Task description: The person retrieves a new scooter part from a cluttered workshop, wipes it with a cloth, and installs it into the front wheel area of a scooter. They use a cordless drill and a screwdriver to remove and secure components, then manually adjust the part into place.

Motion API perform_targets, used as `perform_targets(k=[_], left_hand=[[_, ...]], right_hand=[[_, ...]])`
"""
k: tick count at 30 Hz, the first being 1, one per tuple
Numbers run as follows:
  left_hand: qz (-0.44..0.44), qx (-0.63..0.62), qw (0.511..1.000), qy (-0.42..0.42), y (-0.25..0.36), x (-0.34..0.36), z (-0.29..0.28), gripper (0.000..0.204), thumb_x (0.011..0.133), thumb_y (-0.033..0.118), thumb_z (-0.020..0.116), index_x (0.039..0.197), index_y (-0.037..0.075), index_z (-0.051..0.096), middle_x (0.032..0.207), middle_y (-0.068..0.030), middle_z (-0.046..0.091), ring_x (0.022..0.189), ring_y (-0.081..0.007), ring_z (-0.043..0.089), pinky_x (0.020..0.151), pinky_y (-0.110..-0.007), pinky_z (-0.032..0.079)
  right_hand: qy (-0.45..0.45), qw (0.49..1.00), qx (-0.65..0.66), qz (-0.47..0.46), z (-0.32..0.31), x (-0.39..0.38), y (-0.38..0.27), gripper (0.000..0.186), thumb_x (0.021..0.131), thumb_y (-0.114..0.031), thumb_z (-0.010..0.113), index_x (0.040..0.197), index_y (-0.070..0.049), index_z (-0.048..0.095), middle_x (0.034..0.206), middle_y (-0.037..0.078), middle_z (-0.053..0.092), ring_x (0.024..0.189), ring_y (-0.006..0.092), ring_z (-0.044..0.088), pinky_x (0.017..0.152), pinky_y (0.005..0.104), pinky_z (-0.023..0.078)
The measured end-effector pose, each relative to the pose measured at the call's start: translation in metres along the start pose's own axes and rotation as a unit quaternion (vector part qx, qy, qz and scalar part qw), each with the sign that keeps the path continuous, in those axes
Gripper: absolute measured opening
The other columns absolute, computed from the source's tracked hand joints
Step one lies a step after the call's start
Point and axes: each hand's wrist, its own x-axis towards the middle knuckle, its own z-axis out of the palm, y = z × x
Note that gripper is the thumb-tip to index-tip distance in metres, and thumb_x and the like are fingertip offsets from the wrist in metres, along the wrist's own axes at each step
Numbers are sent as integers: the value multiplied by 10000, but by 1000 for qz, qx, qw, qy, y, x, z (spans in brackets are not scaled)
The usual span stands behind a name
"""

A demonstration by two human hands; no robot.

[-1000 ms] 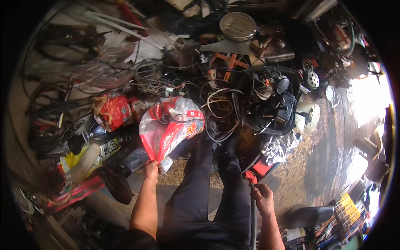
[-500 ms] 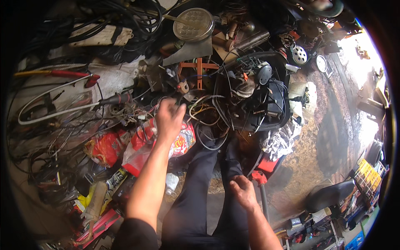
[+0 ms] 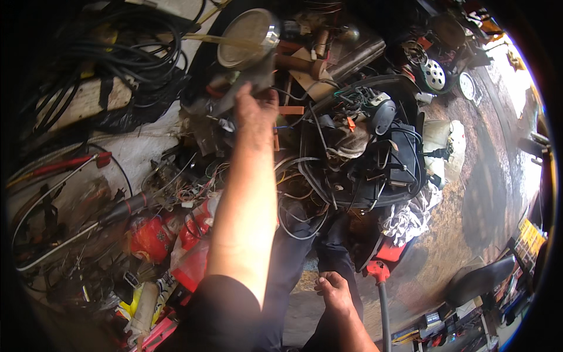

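My left hand (image 3: pixel 256 108) reaches to the far side of the pile, its thumb and fingers closed at the lower edge of a thin grey sheet (image 3: pixel 258 75), which is blurred. Just above the sheet, a round lamp-like disc with a silver rim (image 3: pixel 245 41) leans at a tilt. An orange bar (image 3: pixel 291 110) sticks out to the right of my hand. My right hand (image 3: pixel 335 291) is held over my right leg with its fingers curled in, and nothing shows in it.
A black tub (image 3: pixel 316 186) holds wires and dark parts. Beside it lie crumpled white paper (image 3: pixel 404 220) and a red-ended grey tube (image 3: pixel 378 271). Coiled black cables (image 3: pixel 158 56) fill the far left. Red plastic packaging (image 3: pixel 149 237) lies among loose wires. A black seat-like pad (image 3: pixel 482 280) stands right.
My left hand has moved away from the loose wires, farther out to the grey sheet. The sheet and the round disc have shifted left and tilted. My right hand has come slightly nearer me.
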Motion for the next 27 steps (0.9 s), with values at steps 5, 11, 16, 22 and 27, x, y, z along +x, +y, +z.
perform_targets(k=[5,11,16,22,27], left_hand=[[38,16,999,-26,62,-22,2,164,958,128,527,998,-17,592,867,-117,620,789,-231,620,686,-369,557],[60,18,998,10,51,-71,-108,251,961,215,431,1106,37,532,928,-88,592,765,-204,541,653,-347,462],[22,33,999,9,36,-91,-200,326,956,109,466,1258,0,524,1196,-134,644,1113,-287,632,985,-430,527],[36,289,928,232,67,-134,-260,326,944,162,533,1243,31,528,1213,-121,614,1064,-254,619,921,-399,521],[389,646,656,30,70,-135,-187,502,847,196,734,1249,-24,530,1197,-195,595,1112,-326,561,977,-419,432]], right_hand=[[23,999,9,28,-6,5,5,247,954,-186,643,1121,-7,611,945,47,665,819,154,662,707,301,522],[10,999,28,24,-2,8,7,214,943,-183,631,1070,-14,601,898,55,660,784,175,642,711,330,510],[-8,999,30,30,-8,6,9,238,946,-185,639,1097,-3,603,918,61,665,804,178,651,715,326,521],[-42,999,15,25,-10,-12,-4,262,952,-183,651,1128,3,599,934,65,675,814,158,660,713,311,526],[-49,999,6,22,-16,-27,-16,261,948,-176,651,1130,4,599,936,63,675,832,148,654,712,305,518]])
